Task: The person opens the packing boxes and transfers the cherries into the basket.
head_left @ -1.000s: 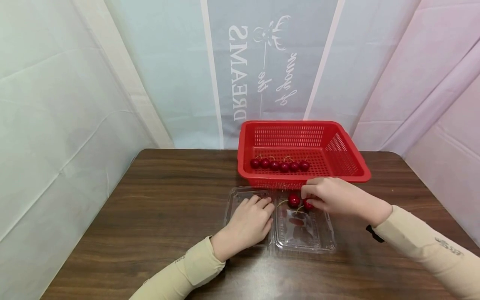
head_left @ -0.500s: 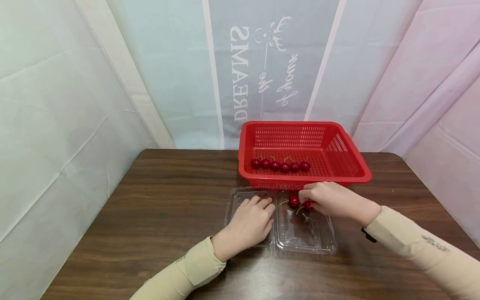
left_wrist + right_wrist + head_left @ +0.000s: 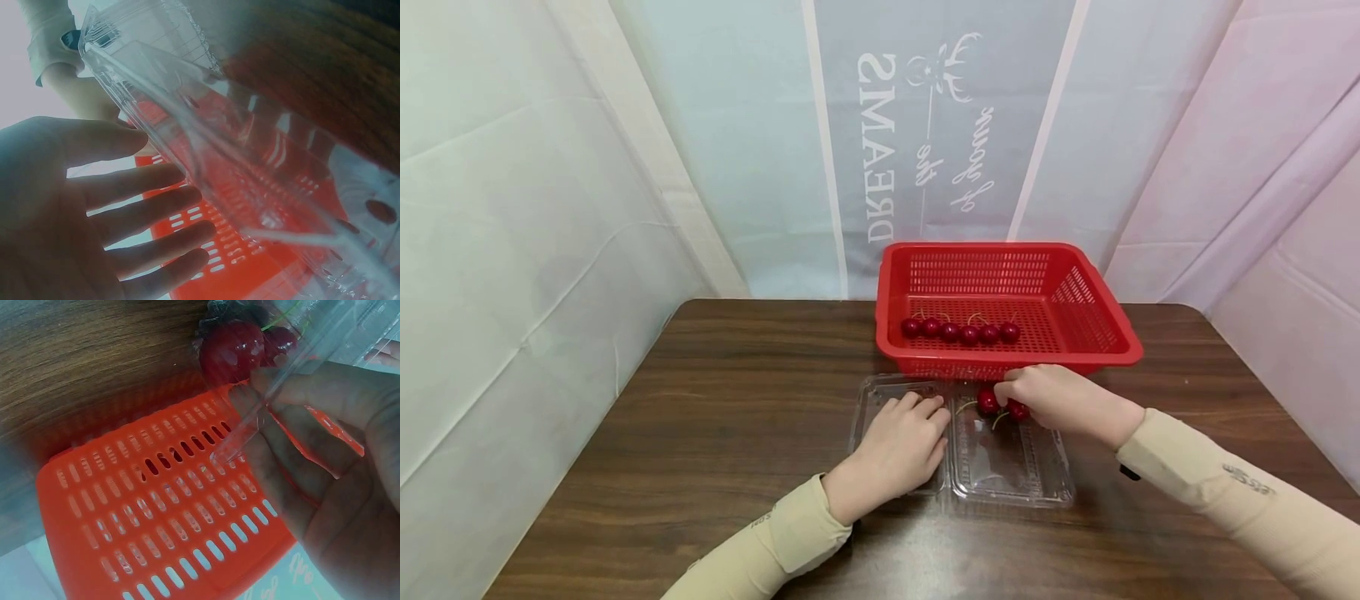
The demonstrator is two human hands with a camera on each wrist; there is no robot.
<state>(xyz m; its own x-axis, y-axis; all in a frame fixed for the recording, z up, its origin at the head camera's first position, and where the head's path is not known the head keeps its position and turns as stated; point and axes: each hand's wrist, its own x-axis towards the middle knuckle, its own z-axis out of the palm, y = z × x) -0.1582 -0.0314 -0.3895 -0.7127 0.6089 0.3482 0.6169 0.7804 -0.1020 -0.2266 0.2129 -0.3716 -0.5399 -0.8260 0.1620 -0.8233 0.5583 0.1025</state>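
A clear plastic clamshell box (image 3: 1011, 492) lies opened flat on the table. My left hand (image 3: 898, 442) rests on its left half, fingers extended along the plastic in the left wrist view. In the right half sit two red cherries with green stems, a left cherry (image 3: 987, 402) and a right cherry (image 3: 1018, 410). My right hand (image 3: 1056, 400) reaches over the far end of that half, fingertips between and close against the two cherries. In the right wrist view, thumb and index tips meet near the larger-looking cherry (image 3: 231, 353); whether they pinch one is unclear.
Directly behind the box stands a red plastic basket (image 3: 1097, 333) with slotted walls. Inside it, several cherries (image 3: 969, 335) line up along the near side. The brown wooden table (image 3: 737, 400) extends to both sides. A printed curtain (image 3: 970, 167) hangs behind its far edge.
My right hand has shifted slightly left and down, from over the right cherry to between the two. Both cherries stay almost where they were. The left hand has not moved.
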